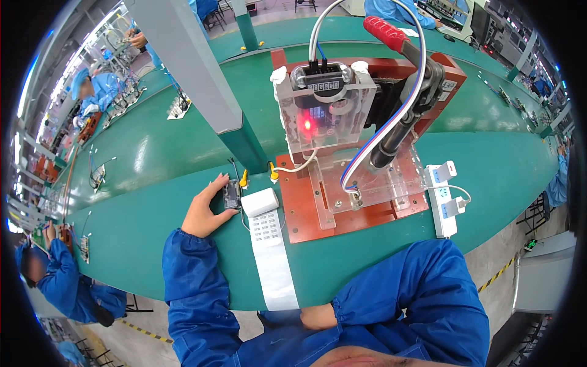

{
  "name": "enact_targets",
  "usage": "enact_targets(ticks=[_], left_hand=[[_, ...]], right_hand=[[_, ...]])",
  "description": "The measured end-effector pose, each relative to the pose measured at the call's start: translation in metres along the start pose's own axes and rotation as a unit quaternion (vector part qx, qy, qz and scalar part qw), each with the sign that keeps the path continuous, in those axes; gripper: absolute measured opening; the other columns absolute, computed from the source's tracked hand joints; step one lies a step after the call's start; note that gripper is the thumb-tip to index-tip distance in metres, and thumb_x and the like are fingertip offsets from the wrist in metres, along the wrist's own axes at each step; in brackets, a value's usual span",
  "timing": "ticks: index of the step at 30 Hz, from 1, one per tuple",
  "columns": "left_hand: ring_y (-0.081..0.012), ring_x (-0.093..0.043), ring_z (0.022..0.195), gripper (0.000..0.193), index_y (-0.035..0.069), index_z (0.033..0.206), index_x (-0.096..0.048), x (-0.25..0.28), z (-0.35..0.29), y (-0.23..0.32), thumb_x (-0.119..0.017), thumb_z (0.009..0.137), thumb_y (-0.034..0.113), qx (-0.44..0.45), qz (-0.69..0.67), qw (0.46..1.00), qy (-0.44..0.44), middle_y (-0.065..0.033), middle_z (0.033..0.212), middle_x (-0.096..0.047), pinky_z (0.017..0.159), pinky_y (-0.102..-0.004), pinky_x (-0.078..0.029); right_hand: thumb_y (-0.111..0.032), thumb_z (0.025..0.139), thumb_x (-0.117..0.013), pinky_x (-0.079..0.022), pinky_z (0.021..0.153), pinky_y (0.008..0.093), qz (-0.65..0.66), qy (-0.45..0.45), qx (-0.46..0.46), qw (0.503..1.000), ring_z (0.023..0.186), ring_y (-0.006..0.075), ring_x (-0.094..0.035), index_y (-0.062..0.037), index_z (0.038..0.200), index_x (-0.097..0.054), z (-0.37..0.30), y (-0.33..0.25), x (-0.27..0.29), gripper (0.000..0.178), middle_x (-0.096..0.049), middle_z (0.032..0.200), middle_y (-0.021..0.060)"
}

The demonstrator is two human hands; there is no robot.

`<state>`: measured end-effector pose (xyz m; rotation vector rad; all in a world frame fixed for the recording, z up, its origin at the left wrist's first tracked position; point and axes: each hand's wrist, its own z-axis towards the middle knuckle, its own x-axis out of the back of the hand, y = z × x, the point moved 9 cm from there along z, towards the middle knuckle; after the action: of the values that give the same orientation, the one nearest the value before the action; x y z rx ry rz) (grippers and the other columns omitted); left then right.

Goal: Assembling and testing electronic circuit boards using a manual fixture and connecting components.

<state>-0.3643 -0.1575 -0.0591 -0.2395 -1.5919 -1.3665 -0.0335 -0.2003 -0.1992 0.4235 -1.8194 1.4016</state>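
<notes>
My left hand [205, 210] rests on the bench with thumb and fingers at the two ends of a small dark box with a clear casing [232, 194]. Thin wires come off this box. Just right of it lies a white label roll [260, 202]; its unrolled strip [274, 269] carries rows of small printed labels and runs toward me to the bench's near edge. My right hand [319, 317] is low at that edge, close to the strip's end, its fingers hidden from sight.
A red-brown test fixture [299, 220] with clear acrylic plates, a glowing red light and a red clamp handle [386, 33] stands ahead. Right of it lies a white power strip [441, 202]. A grey-and-green post [235, 137] rises behind the roll. Co-workers [98, 92] sit farther off.
</notes>
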Motion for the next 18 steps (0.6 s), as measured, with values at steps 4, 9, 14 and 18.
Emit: enact_targets(ticks=[4, 9, 14, 18], left_hand=[[-0.033, -0.041, 0.141, 0.072, 0.001, 0.138, -0.052, 0.0, 0.001, 0.0, -0.08, 0.072, 0.01, 0.004, -0.005, 1.0, 0.0, -0.0199, 0.142, -0.053, 0.118, -0.0417, -0.031], [-0.0329, -0.041, 0.141, 0.071, 0.001, 0.138, -0.051, 0.0, 0.001, 0.001, -0.08, 0.073, 0.009, 0.0, 0.004, 1.0, -0.001, -0.0208, 0.142, -0.053, 0.118, -0.0412, -0.031], [-0.0328, -0.041, 0.141, 0.071, 0.001, 0.138, -0.051, 0.0, 0.0, -0.001, -0.079, 0.073, 0.009, 0.0, -0.002, 1.0, 0.001, -0.0213, 0.143, -0.052, 0.118, -0.0407, -0.031], [-0.0327, -0.041, 0.141, 0.072, 0.001, 0.138, -0.051, 0.0, 0.001, 0.0, -0.079, 0.073, 0.009, 0.001, -0.008, 1.0, -0.002, -0.0216, 0.143, -0.052, 0.117, -0.0406, -0.031]], right_hand=[[-0.037, 0.081, -0.06, -0.05, 0.06, 0.0528, -0.013, 0.036, -0.022, 0.999, 0.065, 0.036, -0.066, -0.0133, 0.076, -0.073, -0.005, -0.002, 0.01, 0.027, -0.068, 0.071, 0.0171], [-0.036, 0.08, -0.06, -0.049, 0.058, 0.0536, -0.011, 0.066, -0.029, 0.997, 0.064, 0.0357, -0.065, -0.0135, 0.074, -0.074, -0.007, -0.003, 0.014, 0.027, -0.068, 0.071, 0.0169], [-0.034, 0.08, -0.061, -0.049, 0.058, 0.0538, -0.025, 0.045, -0.03, 0.998, 0.064, 0.0357, -0.065, -0.013, 0.075, -0.074, -0.004, 0.0, 0.004, 0.025, -0.068, 0.071, 0.0173], [-0.033, 0.079, -0.062, -0.05, 0.059, 0.0535, -0.03, 0.028, -0.017, 0.999, 0.066, 0.0356, -0.066, -0.013, 0.075, -0.074, 0.001, 0.002, -0.003, 0.024, -0.069, 0.072, 0.0176]])
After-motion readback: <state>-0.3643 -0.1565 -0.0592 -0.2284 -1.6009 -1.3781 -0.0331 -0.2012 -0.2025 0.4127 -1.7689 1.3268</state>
